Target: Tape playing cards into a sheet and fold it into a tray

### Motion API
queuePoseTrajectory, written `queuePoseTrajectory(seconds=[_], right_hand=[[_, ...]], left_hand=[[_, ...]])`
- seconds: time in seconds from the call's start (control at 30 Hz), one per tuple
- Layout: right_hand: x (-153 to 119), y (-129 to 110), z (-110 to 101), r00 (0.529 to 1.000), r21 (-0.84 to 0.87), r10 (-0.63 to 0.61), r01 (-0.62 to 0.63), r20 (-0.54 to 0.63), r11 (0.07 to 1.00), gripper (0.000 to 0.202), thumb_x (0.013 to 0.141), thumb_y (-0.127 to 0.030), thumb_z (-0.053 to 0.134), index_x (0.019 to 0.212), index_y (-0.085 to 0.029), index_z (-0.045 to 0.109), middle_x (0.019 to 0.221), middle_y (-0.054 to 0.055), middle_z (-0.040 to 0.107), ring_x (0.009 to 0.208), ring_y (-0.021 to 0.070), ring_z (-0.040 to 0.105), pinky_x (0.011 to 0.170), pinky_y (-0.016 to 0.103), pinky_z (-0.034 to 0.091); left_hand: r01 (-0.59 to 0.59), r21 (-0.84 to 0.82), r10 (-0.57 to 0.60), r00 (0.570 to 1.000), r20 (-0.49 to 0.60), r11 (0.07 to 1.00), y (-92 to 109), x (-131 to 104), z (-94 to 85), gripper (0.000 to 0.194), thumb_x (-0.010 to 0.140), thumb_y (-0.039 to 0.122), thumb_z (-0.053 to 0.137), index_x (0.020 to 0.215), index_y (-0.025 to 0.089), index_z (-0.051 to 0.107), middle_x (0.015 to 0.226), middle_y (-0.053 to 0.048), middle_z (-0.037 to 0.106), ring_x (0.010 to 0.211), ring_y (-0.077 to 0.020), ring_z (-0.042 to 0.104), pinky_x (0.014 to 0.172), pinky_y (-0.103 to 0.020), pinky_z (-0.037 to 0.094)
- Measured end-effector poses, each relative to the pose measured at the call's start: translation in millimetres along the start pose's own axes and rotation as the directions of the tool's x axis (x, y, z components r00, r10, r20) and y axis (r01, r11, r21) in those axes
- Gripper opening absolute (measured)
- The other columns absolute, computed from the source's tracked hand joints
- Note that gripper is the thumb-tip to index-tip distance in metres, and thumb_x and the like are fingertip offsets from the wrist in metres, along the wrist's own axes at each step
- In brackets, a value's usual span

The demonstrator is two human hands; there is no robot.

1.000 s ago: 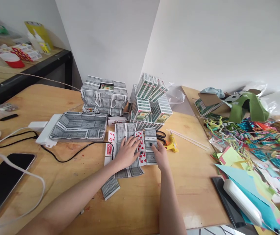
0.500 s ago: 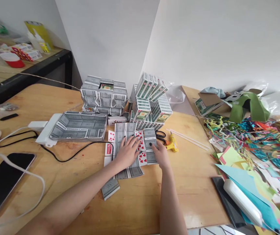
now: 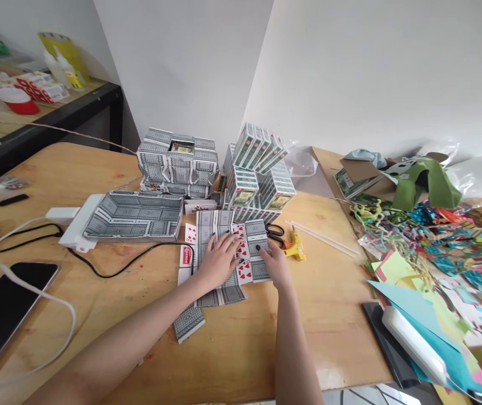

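Located on surface [image 3: 232,360], beneath left grip [image 3: 219,262] — spread wide, palm down, grasping nothing: creased card panel [image 3: 205,230], grey-patterned, white-seamed. Alongside: red heart cards [image 3: 244,271], face up. Further right, beneath thumb of partly curled right grip [image 3: 278,266]: grey card strip [image 3: 256,229]. Obscured — panel centre; pinch on strip edge indeterminable.

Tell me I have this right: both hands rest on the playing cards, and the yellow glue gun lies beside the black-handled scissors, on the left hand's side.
The side is wrong: the head view shows the yellow glue gun on the right hand's side. Both hands do rest on the playing cards, and the glue gun lies beside the black-handled scissors.
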State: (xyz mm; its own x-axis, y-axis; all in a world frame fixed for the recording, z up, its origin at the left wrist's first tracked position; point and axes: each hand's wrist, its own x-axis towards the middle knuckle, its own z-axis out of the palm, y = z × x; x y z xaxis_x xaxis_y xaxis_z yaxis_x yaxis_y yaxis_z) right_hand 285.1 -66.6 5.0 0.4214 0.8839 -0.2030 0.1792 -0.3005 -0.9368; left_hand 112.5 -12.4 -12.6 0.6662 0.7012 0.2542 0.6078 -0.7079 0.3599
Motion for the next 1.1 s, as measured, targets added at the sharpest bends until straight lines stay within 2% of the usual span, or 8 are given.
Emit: queuePoseTrajectory(seconds=[0.23,0.73,0.93,1.1], right_hand=[[0.0,-3.8,2.2,0.998,-0.079,-0.052,0.049,-0.042,0.996,0.035,0.073,-0.043,0.054,0.094,-0.017,0.062,0.083,0.006,0.069,0.074,0.0224,0.063,0.065,0.033,0.050],[3.1,-10.1,3.6,0.985,-0.210,-0.173,0.167,-0.014,0.963,0.026,0.076,-0.033,0.049,0.096,-0.021,0.059,0.095,0.004,0.067,0.088,0.0210,0.059,0.078,0.031,0.044],[2.8,-10.1,3.6,0.984,-0.223,-0.179,0.169,-0.021,0.960,0.025,0.075,-0.031,0.048,0.096,-0.020,0.058,0.096,0.005,0.067,0.089,0.0216,0.059,0.079,0.032,0.044],[8.0,-10.2,1.8,0.987,-0.303,-0.159,0.162,0.036,0.939,0.022,0.075,-0.028,0.046,0.092,-0.019,0.058,0.093,0.006,0.067,0.087,0.0217,0.060,0.077,0.033,0.044]], left_hand=[[-0.001,-0.025,0.001,1.000,-0.005,1.000,-1.5,-0.4,0.5,0.042,0.087,0.033,0.040,0.127,0.022,0.042,0.135,-0.005,0.043,0.127,-0.0240,0.031,0.106,-0.048,0.019],[-0.008,-0.008,0.008,1.000,-0.027,1.000,-1.1,-0.6,0.3,0.043,0.087,0.033,0.040,0.129,0.024,0.042,0.134,-0.006,0.044,0.127,-0.0247,0.031,0.106,-0.049,0.020],[-0.010,-0.004,0.010,0.999,-0.032,1.000,-0.2,-0.7,-2.0,0.042,0.086,0.032,0.042,0.128,0.027,0.043,0.133,-0.005,0.044,0.127,-0.0248,0.032,0.105,-0.049,0.021],[-0.015,-0.006,0.015,1.000,-0.011,1.000,-0.6,-0.5,-3.6,0.040,0.087,0.033,0.039,0.126,0.026,0.045,0.133,-0.005,0.044,0.127,-0.0248,0.031,0.106,-0.049,0.020]])
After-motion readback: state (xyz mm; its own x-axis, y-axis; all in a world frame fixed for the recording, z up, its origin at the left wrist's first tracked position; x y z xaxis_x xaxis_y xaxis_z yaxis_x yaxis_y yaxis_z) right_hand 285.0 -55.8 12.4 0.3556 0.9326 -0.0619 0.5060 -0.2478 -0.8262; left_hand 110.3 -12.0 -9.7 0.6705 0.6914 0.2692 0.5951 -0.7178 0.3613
